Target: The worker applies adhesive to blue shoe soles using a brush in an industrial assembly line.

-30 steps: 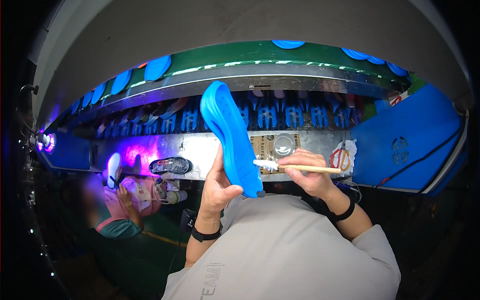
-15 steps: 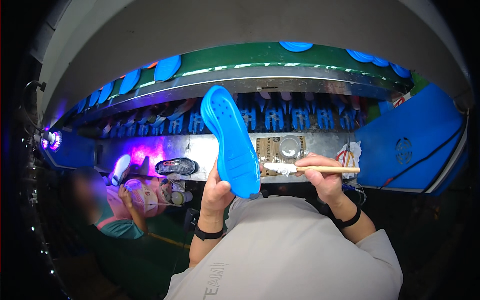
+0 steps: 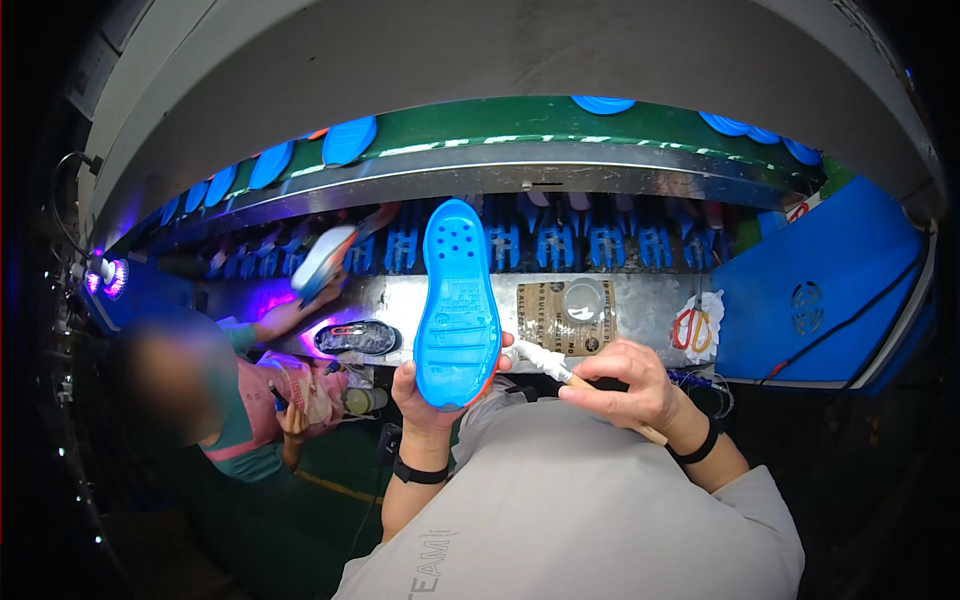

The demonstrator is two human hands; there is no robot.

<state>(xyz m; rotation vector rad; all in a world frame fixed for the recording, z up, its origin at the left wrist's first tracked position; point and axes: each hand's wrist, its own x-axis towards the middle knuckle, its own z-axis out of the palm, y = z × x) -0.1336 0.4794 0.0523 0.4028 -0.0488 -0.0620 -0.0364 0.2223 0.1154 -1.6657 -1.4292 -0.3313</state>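
My left hand (image 3: 428, 408) is closed around the heel end of a blue shoe sole (image 3: 456, 315), held upright with small holes near its top and a ribbed lower part. Thumb on the left edge, fingertips showing at the right edge. An orange patch shows at its lower right rim. My right hand (image 3: 632, 385) pinches the wooden handle of a brush-like stick (image 3: 541, 358). Its white, cloth-like tip points up and left, close beside the sole's right edge; whether they touch I cannot tell.
A clear round dish (image 3: 584, 298) stands on printed brown cardboard (image 3: 540, 312). Orange-handled scissors (image 3: 684, 328) lie on white paper at right. A dark shoe (image 3: 356, 337) rests on the metal bench. Blue soles (image 3: 350, 141) line the green belt. At left, a co-worker's hand (image 3: 325, 290) lifts a shoe.
The sole has turned and stands straighter in my left hand. My right hand has rotated, lowering the handle and pointing the white tip upward. The co-worker's shoe has moved up and right, toward the rack.
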